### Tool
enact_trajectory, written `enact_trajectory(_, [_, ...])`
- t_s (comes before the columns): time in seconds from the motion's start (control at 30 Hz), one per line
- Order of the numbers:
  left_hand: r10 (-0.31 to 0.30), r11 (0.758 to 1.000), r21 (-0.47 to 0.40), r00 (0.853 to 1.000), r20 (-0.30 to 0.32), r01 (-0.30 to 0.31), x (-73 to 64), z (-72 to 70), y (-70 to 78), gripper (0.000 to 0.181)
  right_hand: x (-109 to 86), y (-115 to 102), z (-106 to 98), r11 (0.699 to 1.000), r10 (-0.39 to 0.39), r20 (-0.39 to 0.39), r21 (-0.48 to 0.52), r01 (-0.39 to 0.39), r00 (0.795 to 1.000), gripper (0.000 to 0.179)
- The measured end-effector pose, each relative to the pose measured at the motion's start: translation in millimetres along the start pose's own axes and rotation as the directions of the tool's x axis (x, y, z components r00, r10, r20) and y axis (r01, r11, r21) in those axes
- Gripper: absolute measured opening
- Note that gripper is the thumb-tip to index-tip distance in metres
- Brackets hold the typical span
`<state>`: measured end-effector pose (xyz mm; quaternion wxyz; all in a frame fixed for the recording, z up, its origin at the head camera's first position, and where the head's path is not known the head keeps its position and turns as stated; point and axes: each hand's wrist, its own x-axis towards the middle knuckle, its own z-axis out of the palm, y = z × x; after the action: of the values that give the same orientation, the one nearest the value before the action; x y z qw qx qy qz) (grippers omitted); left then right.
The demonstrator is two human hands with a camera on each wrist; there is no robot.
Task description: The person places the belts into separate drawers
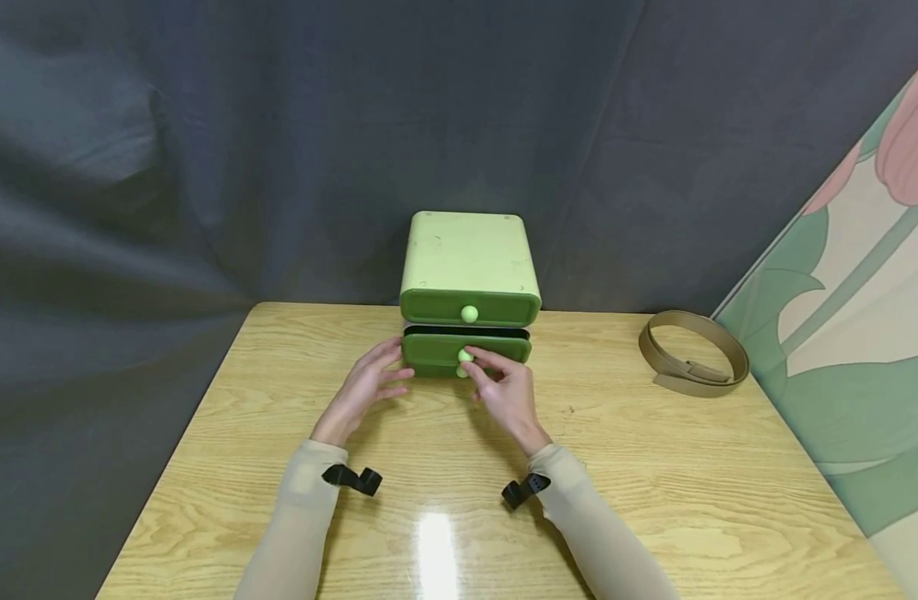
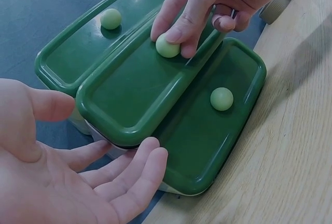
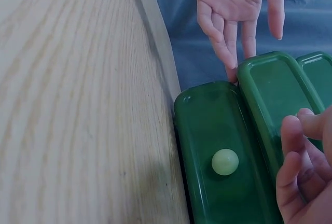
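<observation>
- Centre: right hand (image 1: pixel 510 395) pinches knob (image 1: pixel 464 357) of partly extended middle drawer (image 1: pixel 431 349), seemingly for sliding.
- Left of centre: left hand (image 1: pixel 363 388), fingers spread, beside drawer.
- Sliding probably needs steady pinch.

Wood-grain table (image 1: pixel 444 442); on it: green drawer unit (image 1: pixel 470 271), coiled brown strap (image 1: pixel 656 357).

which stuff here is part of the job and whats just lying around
Part of the job:
- right hand, pinching the knob of the middle drawer
- left hand, beside that drawer's left end
- green cabinet holding the drawers

Just lying around:
- coiled tan strap on the table, apart from both hands
</observation>
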<state>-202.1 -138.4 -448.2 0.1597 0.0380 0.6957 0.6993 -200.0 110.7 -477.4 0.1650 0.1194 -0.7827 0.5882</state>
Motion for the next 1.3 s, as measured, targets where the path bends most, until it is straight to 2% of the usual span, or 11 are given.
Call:
enact_trajectory(0.77, [-0.009,1.0,0.007,1.0,-0.006,0.009,1.9,0.3,0.8,0.06,9.2,0,4,0.999,0.044,-0.037,-0.007,-0.044,0.998,0.024])
enact_trajectory(1.3, [-0.01,1.0,0.013,1.0,-0.009,0.01,2.6,1.0,0.5,0.062,17.0,6,7,0.997,0.079,-0.054,0.028,-0.078,0.995,0.025])
